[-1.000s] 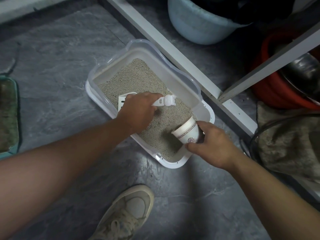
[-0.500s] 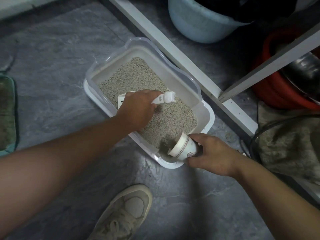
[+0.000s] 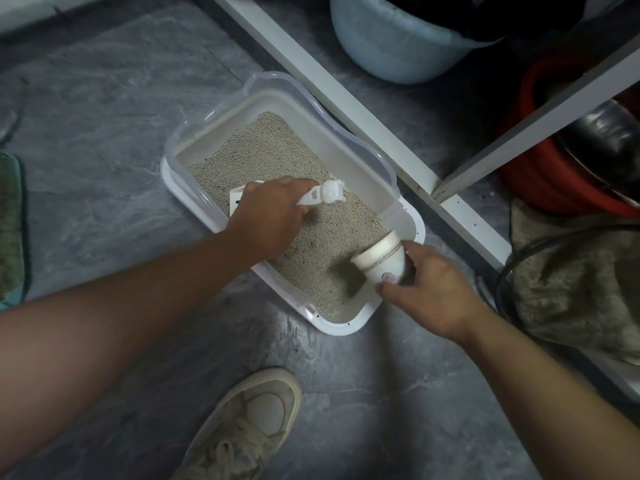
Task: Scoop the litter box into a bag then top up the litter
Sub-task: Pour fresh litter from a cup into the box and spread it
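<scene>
A white litter box (image 3: 349, 326) with a clear raised rim sits on the grey floor, holding beige litter (image 3: 263, 150). My left hand (image 3: 270, 216) grips the handle of a white scoop (image 3: 323, 195), whose blade lies on the litter under the hand. My right hand (image 3: 433, 292) holds a white paper cup (image 3: 381, 261) tipped on its side over the box's near right corner. A stream of litter (image 3: 346, 275) pours from its mouth onto the bed.
A white shelf frame (image 3: 346, 95) runs diagonally just behind the box. A pale blue bucket (image 3: 391, 46) and a red basin (image 3: 554, 174) stand beyond it. A grey cloth (image 3: 571, 289) lies at right, my shoe (image 3: 249, 427) below, a green mat (image 3: 10, 223) at left.
My right hand tipped the cup from nearly upright to on its side, and litter now spills out. The left hand with the scoop stayed almost still.
</scene>
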Demonstrator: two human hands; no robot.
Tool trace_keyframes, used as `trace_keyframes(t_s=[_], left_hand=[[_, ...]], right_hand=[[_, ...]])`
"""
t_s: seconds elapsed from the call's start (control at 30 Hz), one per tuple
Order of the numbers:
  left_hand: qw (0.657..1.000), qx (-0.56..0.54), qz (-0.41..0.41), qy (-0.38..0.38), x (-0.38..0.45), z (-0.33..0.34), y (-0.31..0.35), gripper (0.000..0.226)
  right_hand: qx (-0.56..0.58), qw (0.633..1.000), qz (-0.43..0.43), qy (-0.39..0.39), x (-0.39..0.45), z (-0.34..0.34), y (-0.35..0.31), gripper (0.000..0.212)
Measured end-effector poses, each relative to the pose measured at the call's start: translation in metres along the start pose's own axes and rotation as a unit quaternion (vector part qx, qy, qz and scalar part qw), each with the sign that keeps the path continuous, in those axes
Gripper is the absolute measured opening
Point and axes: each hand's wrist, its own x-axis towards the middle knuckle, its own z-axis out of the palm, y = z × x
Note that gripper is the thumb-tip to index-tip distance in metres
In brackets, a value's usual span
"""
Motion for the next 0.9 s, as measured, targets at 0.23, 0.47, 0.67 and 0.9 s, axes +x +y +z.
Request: trace_keyframes(t_s=[0.23,0.47,0.67,0.9], left_hand=[[1.0,-0.014,-0.01,0.009,0.001,0.0,0.0,0.033],[1.0,-0.01,-0.019,0.016,0.002,0.002,-0.002,0.035],[1.0,-0.021,-0.015,0.013,0.001,0.0,-0.003,0.035],[1.0,-0.021,-0.013,0.017,0.0,0.0,-0.004,0.04]], right_hand=[[-0.011,1.0,0.013,0.025,0.014,-0.012,-0.001,0.038],[-0.019,1.0,0.003,0.011,0.019,-0.013,-0.013,0.037],[0.008,0.998,-0.018,-0.066,0.017,-0.006,-0.026,0.038],[0.031,0.991,-0.05,-0.12,0.015,0.0,-0.034,0.038]])
